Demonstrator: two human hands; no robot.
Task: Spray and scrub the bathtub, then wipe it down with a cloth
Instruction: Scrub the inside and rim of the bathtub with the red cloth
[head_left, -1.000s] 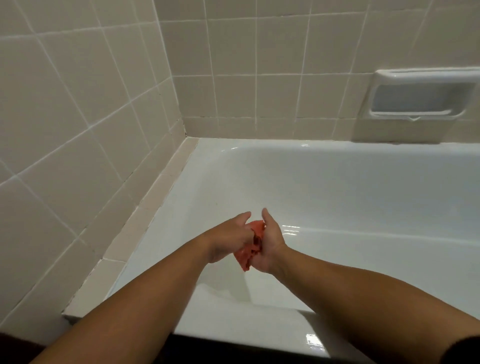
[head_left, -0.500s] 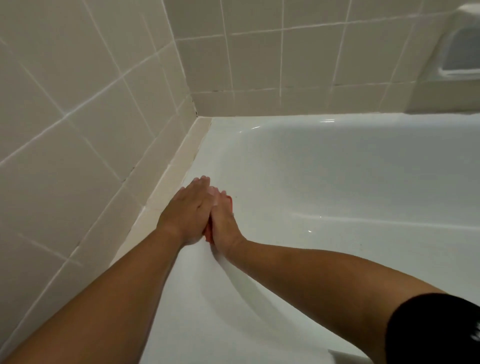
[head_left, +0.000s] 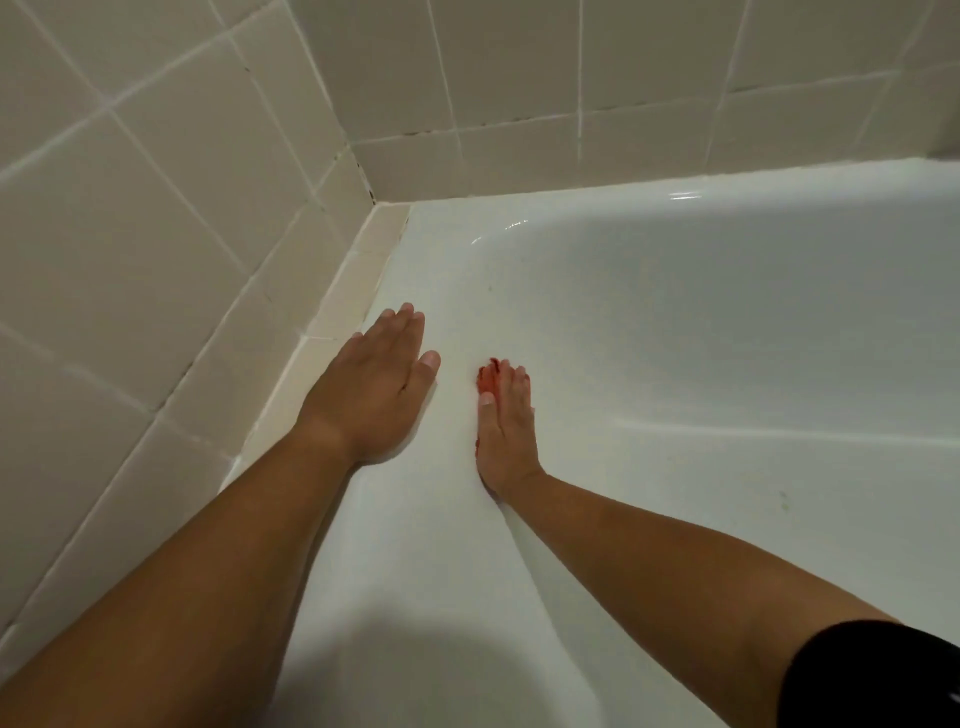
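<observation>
The white bathtub (head_left: 675, 332) fills the right and lower part of the head view. My left hand (head_left: 371, 392) lies flat with straight fingers on the tub's left rim, holding nothing. My right hand (head_left: 504, 426) presses a red cloth (head_left: 485, 378) against the tub's inner left wall with straight fingers. Only a small red edge of the cloth shows past the fingertips and thumb; the rest is hidden under the palm. The two hands are a short gap apart.
Beige tiled walls (head_left: 156, 218) meet in a corner (head_left: 363, 176) at the tub's far left end. A narrow tile ledge (head_left: 332, 322) runs along the tub's left rim. A black sleeve (head_left: 872, 675) covers my right upper arm.
Both hands held the cloth together over the tub, then moved left to the wall of the tub. Now they have parted: the left rests on the rim, the right keeps the cloth.
</observation>
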